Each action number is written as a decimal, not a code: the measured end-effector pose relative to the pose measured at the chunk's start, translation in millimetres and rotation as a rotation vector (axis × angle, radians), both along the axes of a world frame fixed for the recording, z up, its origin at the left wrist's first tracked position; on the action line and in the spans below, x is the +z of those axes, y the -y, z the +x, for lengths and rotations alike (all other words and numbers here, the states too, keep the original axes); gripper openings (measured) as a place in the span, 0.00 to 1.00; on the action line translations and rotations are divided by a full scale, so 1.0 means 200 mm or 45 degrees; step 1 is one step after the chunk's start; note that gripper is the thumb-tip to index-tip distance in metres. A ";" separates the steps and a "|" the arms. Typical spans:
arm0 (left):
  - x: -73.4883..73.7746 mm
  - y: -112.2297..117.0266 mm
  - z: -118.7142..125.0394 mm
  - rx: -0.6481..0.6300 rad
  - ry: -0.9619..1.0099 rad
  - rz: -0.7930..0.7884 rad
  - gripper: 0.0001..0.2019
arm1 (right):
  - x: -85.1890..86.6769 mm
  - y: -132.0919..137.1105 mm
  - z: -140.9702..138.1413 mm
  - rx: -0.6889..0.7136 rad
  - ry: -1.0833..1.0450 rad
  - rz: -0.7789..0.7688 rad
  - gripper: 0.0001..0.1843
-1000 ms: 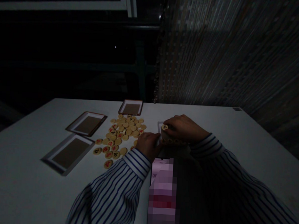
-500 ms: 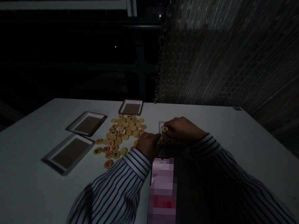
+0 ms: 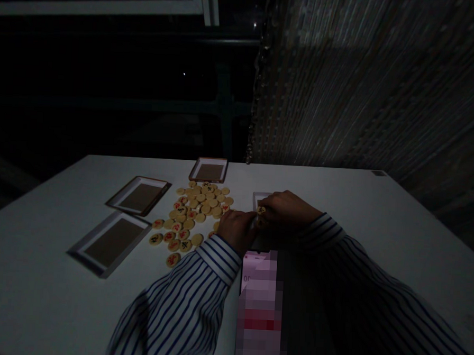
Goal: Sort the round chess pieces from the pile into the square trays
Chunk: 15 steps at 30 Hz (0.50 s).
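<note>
"00" on phone screen (image 3: 257,268), blurred red, black characters on discs (image 3: 173,259)

Right tray (image 3: 260,198) mostly hidden behind right hand (image 3: 289,209); near side lost in shadow. Pinched disc (image 3: 261,210): mark too small to read. Left hand (image 3: 236,228) partly hides a few loose discs (image 3: 205,210); its fingertips too dark to make out. Phone (image 3: 253,260) mostly pixelated, cut off at near edge. Both sleeves (image 3: 177,301) cut off too.

Round pieces (image 3: 206,203) are lying on the table (image 3: 29,272), right of two trays (image 3: 116,242). Another tray (image 3: 209,172) is sitting behind the pieces, a fourth tray (image 3: 262,195) to their right.
</note>
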State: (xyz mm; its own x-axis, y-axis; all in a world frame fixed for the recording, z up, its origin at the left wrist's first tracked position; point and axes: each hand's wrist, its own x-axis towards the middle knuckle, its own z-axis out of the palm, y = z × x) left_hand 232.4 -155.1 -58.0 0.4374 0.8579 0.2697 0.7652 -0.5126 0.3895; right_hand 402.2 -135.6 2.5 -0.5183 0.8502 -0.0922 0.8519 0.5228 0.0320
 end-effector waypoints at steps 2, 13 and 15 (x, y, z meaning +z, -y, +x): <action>0.00 0.00 0.00 -0.002 -0.003 0.003 0.18 | -0.01 0.00 0.01 0.017 -0.002 0.003 0.17; 0.03 0.01 0.00 0.004 -0.040 0.002 0.16 | -0.02 -0.01 0.00 0.028 0.012 -0.021 0.15; 0.03 0.01 0.00 -0.003 -0.042 0.003 0.15 | -0.02 -0.01 0.00 0.018 0.028 -0.024 0.16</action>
State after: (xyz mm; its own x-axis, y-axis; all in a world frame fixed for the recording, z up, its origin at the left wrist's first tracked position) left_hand 233.0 -157.2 -52.1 0.4484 0.8560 0.2573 0.7763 -0.5156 0.3626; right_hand 401.9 -133.1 -2.1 -0.5278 0.8409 -0.1200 0.8437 0.5353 0.0404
